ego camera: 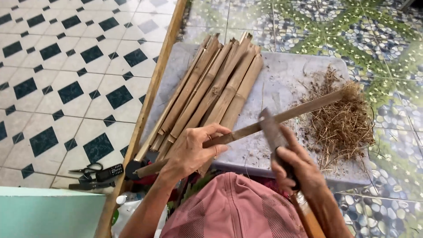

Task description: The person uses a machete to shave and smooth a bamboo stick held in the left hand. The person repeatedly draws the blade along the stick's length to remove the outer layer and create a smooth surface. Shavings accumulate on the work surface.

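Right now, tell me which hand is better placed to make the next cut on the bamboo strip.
Probably the right hand: it grips the knife, whose blade already lies across the bamboo strip. The left hand is busy steadying that strip.

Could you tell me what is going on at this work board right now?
A person's left hand holds a long bamboo strip across a grey board, while the right hand sets a knife blade against it. A stack of split bamboo pieces lies on the board's left side, and a pile of dry shavings sits on the right.
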